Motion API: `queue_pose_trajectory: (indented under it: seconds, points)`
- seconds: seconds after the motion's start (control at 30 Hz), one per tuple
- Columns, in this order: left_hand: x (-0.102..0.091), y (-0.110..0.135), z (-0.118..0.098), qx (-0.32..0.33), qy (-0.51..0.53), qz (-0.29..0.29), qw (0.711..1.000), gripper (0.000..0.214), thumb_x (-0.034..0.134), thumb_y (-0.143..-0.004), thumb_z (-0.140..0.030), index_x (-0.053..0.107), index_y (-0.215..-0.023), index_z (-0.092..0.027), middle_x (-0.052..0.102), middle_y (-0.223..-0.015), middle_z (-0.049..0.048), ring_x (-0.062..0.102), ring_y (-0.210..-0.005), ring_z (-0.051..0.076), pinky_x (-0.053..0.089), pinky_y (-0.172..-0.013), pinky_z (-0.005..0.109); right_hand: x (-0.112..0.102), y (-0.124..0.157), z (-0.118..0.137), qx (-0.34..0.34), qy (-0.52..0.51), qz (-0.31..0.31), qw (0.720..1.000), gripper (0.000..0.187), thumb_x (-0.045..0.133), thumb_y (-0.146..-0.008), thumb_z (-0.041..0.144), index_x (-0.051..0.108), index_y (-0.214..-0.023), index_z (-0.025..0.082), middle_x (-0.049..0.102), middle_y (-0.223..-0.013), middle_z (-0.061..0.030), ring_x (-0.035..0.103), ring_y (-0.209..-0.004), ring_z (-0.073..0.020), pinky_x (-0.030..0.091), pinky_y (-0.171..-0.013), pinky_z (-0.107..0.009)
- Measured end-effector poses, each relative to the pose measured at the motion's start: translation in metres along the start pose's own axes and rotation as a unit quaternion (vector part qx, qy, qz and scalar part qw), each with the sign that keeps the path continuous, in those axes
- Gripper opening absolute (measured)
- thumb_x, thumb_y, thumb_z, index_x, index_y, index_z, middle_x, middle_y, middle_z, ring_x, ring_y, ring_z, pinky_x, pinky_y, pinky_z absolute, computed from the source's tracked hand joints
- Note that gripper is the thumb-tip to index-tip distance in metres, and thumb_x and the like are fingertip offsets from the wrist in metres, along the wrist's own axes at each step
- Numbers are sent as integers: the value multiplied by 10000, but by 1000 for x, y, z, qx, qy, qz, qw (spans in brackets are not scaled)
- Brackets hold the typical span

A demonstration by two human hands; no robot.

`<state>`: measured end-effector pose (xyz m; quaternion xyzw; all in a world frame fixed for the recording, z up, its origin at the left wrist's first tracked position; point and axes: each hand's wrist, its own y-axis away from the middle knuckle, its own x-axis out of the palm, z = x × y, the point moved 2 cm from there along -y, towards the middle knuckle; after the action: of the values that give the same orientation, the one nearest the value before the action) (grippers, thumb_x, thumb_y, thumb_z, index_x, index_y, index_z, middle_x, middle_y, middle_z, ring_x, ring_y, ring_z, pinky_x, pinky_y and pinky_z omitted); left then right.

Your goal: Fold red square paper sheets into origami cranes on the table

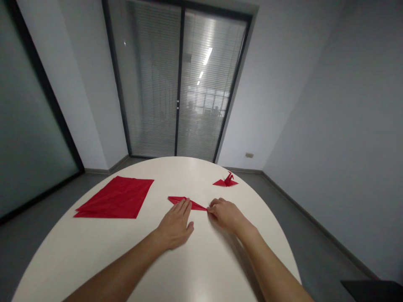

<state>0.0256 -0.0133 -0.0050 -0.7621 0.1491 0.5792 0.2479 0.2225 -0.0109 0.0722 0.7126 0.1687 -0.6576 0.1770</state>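
A narrow folded piece of red paper [198,206] lies on the white round table [201,268] between my hands. My left hand [178,224] rests flat on its middle, fingers stretched out and thumb apart, hiding part of it. With fingers curled together, my right hand [225,214] pinches the paper's thin pointed tip at the right end. Beyond my right hand stands a finished red origami crane [228,180] with its wings spread.
Several red paper sheets [118,197] lie stacked on the left of the table. Behind the table is a glass door [176,84] with blinds, and a plain wall [346,147] is on the right. A dark object [373,289] shows at the lower right.
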Motion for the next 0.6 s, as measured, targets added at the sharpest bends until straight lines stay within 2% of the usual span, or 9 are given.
queue_pose_trajectory:
  seconds: [0.1,0.2,0.27,0.43,0.6]
  points:
    - [-5,0,-2,-9,8,-10,1000,629,415,-941,-358,386,-1495,-60,363,-1590,196,330,-1484,317,277,-1213,485,-1,-2,4,7,2,-22,1000,266,523,-954,251,757,-1038,159,715,-1084,-148,646,-1018,-277,502,-849,-334]
    - [-9,-1,-4,-13,2,-22,1000,573,439,-937,-317,458,-1458,-79,444,-1548,179,409,-1435,310,317,-1196,473,3,-5,6,-28,-39,-66,997,325,560,-957,315,685,-1237,207,704,-1131,-108,635,-1036,-251,490,-869,-318]
    - [-12,-2,-5,-8,-2,-35,999,527,447,-937,-289,515,-1420,-88,511,-1497,168,463,-1386,308,345,-1179,466,9,-8,6,-57,-63,-81,993,353,557,-970,331,656,-1292,228,694,-1171,-94,629,-1050,-233,482,-883,-308]
    - [-19,-6,0,16,21,-72,997,400,418,-947,-188,658,-1267,-203,662,-1301,86,575,-1213,263,426,-1093,440,20,-14,6,-95,-86,-101,987,297,488,-1012,282,718,-1196,240,709,-1154,-74,623,-1028,-205,468,-896,-299]
    - [-25,-10,7,12,50,-51,997,382,420,-959,-178,692,-1217,-248,708,-1211,53,628,-1110,235,485,-1005,393,26,-17,3,-132,-104,-122,978,275,497,-997,223,751,-1098,210,724,-1099,-67,617,-1002,-196,466,-875,-287]
